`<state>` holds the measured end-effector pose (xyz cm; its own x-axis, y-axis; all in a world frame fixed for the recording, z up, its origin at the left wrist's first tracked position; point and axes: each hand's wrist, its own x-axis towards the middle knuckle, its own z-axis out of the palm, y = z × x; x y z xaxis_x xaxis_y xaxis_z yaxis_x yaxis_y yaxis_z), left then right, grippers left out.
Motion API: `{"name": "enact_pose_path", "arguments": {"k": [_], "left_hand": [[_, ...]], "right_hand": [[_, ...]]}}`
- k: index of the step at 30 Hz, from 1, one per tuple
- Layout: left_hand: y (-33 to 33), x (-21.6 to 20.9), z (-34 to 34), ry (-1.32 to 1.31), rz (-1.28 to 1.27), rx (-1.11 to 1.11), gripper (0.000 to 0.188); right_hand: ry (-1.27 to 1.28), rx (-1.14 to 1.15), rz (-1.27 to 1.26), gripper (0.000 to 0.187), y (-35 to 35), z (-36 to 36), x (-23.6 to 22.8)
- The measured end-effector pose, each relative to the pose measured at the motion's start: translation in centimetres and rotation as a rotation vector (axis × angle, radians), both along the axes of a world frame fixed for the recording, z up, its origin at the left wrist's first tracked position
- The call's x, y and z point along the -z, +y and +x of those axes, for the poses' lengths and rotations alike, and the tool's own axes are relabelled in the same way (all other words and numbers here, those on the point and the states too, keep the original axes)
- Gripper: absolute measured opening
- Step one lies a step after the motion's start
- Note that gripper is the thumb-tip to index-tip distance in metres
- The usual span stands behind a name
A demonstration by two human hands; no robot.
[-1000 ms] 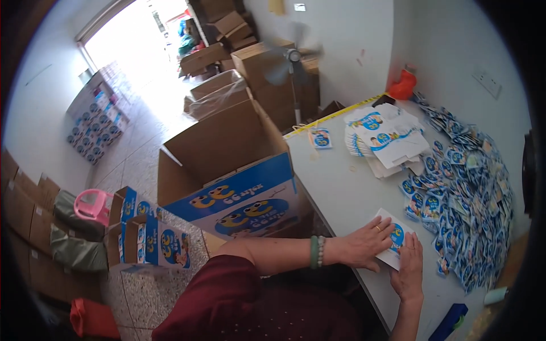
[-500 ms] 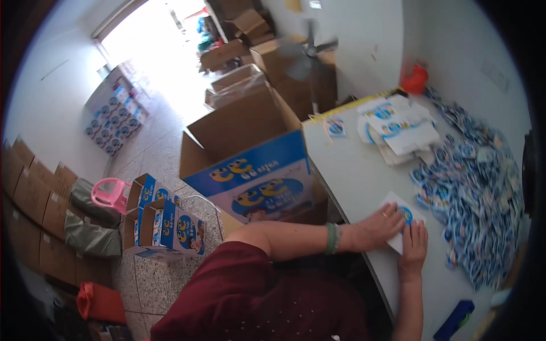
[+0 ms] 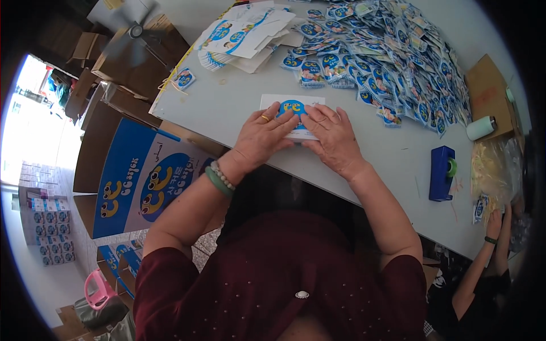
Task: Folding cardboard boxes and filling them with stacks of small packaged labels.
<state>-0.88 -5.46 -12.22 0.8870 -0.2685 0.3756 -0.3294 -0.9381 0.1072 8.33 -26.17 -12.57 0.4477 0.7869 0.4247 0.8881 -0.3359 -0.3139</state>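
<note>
A small white box (image 3: 292,106) with a blue and yellow print lies near the front edge of the table (image 3: 387,165). My left hand (image 3: 265,134) holds its left side, fingers across the top. From the other side my right hand (image 3: 334,140) grips it, fingertips also on the top. Both thumbs are low along the near side, and most of the box is hidden under the hands. Beyond it, a heap of small blue and white packets (image 3: 392,62) covers the back of the table. Flat printed cartons (image 3: 244,34) are stacked to the heap's left.
A blue tape dispenser (image 3: 441,173) stands on the right. Behind it are a pale green bottle (image 3: 481,128) and an open cardboard box (image 3: 489,94). Another person's hand (image 3: 493,225) is at the right edge. A large open carton (image 3: 142,176) and a fan (image 3: 136,31) are on the left.
The view has swung right, so the table now faces me. My hands have gone from lying over a flat-looking white piece to holding the box from both sides.
</note>
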Motion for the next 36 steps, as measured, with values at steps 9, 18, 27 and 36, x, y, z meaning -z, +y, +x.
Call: {"name": "enact_pose_path", "arguments": {"k": [9, 18, 27, 36], "left_hand": [[1.9, -0.9, 0.6, 0.014, -0.056, 0.118, 0.045], [1.9, -1.0, 0.4, -0.049, -0.017, 0.105, 0.04], [4.0, -0.3, -0.1, 0.072, -0.168, 0.247, 0.047], [1.7, 0.3, -2.0, -0.039, 0.036, 0.045, 0.045]], "right_hand": [[0.046, 0.035, -0.078, 0.038, 0.0, 0.2, -1.3], [0.119, 0.081, -0.027, 0.031, 0.2, -0.7, -0.4], [0.049, 0.045, 0.002, 0.032, 0.1, -0.6, 0.1], [-0.069, 0.058, -0.061, 0.04, 0.0, -1.7, -1.3]]}}
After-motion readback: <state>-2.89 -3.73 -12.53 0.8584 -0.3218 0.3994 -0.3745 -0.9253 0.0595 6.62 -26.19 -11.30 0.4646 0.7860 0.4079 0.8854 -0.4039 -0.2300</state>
